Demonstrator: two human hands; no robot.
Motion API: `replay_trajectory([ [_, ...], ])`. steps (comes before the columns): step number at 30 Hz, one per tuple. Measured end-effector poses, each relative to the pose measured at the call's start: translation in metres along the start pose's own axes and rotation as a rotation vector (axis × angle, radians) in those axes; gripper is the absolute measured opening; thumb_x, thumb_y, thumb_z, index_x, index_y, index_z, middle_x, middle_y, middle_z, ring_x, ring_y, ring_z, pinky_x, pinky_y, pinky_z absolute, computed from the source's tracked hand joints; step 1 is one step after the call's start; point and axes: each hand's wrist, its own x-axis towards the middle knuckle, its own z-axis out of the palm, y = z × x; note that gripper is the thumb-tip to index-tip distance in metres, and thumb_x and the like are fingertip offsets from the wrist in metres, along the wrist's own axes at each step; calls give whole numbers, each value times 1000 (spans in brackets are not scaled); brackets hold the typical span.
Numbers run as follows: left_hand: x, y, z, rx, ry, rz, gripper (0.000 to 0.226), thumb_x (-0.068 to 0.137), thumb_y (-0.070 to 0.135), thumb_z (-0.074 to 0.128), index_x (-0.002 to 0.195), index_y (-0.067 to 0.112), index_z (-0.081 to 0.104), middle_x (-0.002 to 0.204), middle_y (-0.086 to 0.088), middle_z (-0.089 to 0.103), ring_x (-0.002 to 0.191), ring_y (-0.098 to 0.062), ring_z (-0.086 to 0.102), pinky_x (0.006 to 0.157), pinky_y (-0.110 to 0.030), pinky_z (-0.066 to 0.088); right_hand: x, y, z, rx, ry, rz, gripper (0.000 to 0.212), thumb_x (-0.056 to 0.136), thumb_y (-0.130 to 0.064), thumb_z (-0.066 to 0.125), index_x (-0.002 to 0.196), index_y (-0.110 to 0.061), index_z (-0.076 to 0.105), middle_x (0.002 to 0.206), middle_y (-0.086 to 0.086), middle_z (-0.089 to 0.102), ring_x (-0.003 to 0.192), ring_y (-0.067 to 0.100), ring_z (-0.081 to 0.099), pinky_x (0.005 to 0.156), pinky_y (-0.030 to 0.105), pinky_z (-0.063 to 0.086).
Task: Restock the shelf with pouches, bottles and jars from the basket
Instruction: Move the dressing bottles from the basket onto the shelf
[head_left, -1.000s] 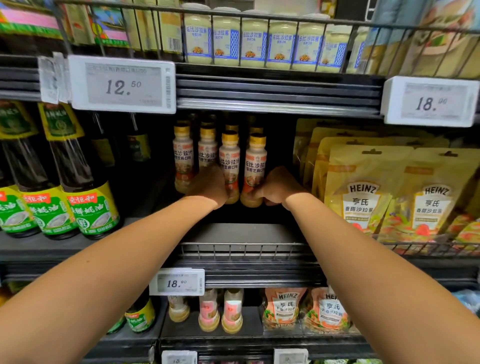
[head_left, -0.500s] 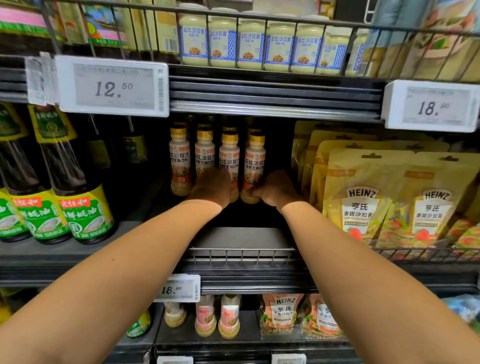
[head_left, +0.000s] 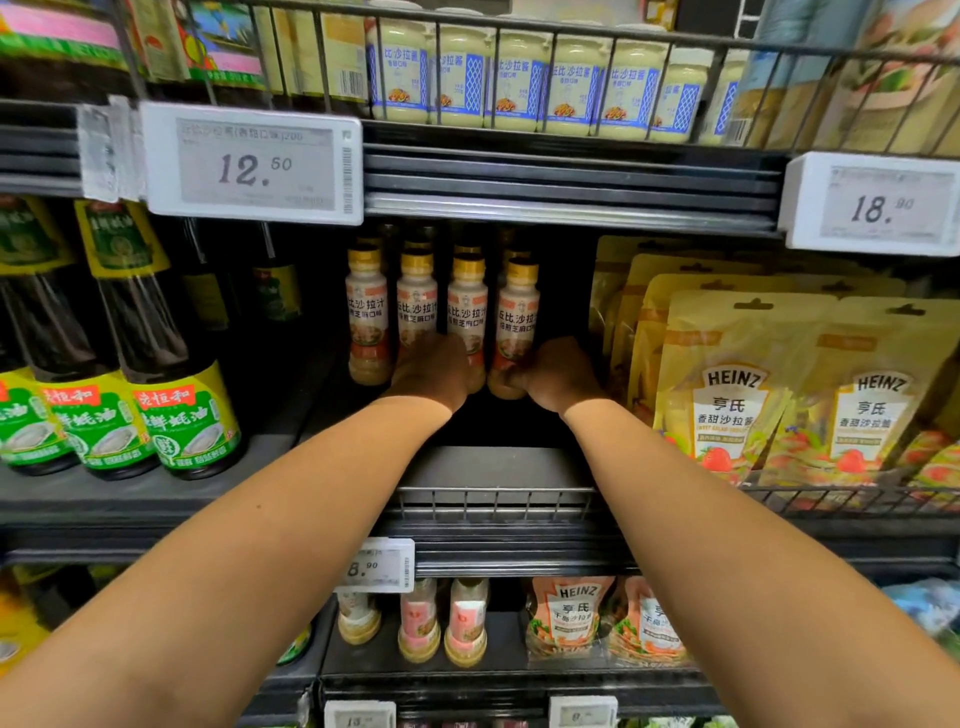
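Left hand (head_left: 430, 375): back toward us, reaching deep into the middle shelf (head_left: 493, 462), lying over the lower parts of the second and third bottles in the front row of dressing bottles (head_left: 417, 306). Its fingers are hidden behind the hand, so we cannot tell whether it grips either one. Right hand (head_left: 560, 375): also back toward us, knuckles bunched and touching the base of the rightmost bottle (head_left: 517, 317). We cannot tell whether the fingers wrap round it. The two hands are near each other with a narrow dark gap between them. The leftmost bottle (head_left: 366, 312) stands just beside the left hand, untouched. All four front bottles stand upright, yellow caps up, more rows behind, set well back from the wire rail (head_left: 493, 501) at the shelf edge. To the right of the right hand we note yellow Heinz pouches (head_left: 727, 395) standing in overlapping rows. To the left are dark sauce bottles (head_left: 176, 405) with green labels. Above: pale jars (head_left: 519, 78) behind a wire guard, and price tags reading 12.50 (head_left: 254, 163) and 18.90 (head_left: 878, 205).
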Motion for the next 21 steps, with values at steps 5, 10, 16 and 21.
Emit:
replay_trajectory([
  [5, -2, -2, -3, -60, 65, 14, 19, 97, 29, 55, 106, 13, 62, 109, -13, 64, 100, -32, 63, 85, -41, 53, -7, -2, -1, 21, 18, 13, 53, 84, -25, 79, 130, -8, 61, 124, 11, 67, 109, 25, 65, 85, 27, 47],
  [10, -12, 14, -21, -167, 176, 102, 40, 94, 52, 49, 78, 18, 63, 82, -9, 66, 78, -30, 65, 74, -42, 56, -23, -13, -9, -35, 158, -51, 32, 86, -32, 72, 105, -7, 69, 99, 10, 70, 80, 22, 61, 58, 25, 41],
  [16, -39, 30, -33, -609, 160, 227, 24, 97, 34, 57, 94, 17, 73, 86, 2, 69, 80, -18, 66, 74, -36, 58, -79, -6, -10, 308, 291, -146, 12, 81, -17, 71, 90, -24, 65, 94, 5, 71, 93, 27, 69, 83, 48, 59],
  [21, -69, 42, -24, -981, -89, 215, 17, 96, 34, 60, 105, 21, 67, 83, -3, 73, 73, -17, 72, 66, -38, 62, -131, 6, -24, 407, 352, -192, 20, 82, -26, 71, 100, -24, 64, 90, 4, 73, 87, 20, 72, 80, 49, 61],
])
